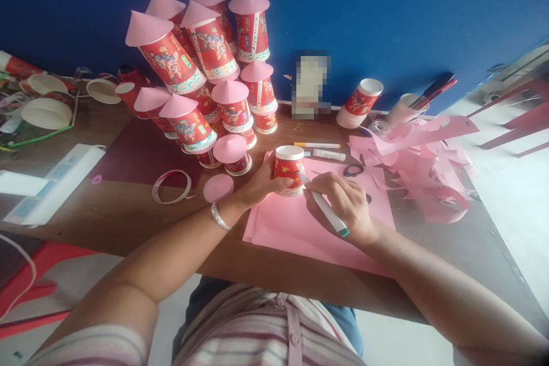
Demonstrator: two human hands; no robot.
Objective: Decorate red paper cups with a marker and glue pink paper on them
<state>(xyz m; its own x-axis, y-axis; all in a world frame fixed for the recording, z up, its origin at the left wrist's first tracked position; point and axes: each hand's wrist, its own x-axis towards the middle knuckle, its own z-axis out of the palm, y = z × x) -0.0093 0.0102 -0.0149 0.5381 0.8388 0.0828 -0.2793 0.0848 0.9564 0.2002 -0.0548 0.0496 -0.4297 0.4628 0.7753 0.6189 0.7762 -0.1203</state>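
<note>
My left hand [260, 184] is closed round a red paper cup [289, 167] that stands upside down on a pink paper sheet [291, 227]. My right hand [343, 203] grips a white marker [326, 211] with a green end, its tip against the cup's base on the right side. A silver bracelet [220, 218] sits on my left wrist. A pink paper disc [218, 187] lies just left of my left hand.
A stack of red cups with pink cone lids [206, 74] rises behind. Two markers [319, 150], scissors [354, 170] and pink paper scraps [416, 163] lie right. A tape ring [171, 186], a white power strip [51, 183] and bowls [45, 111] are left.
</note>
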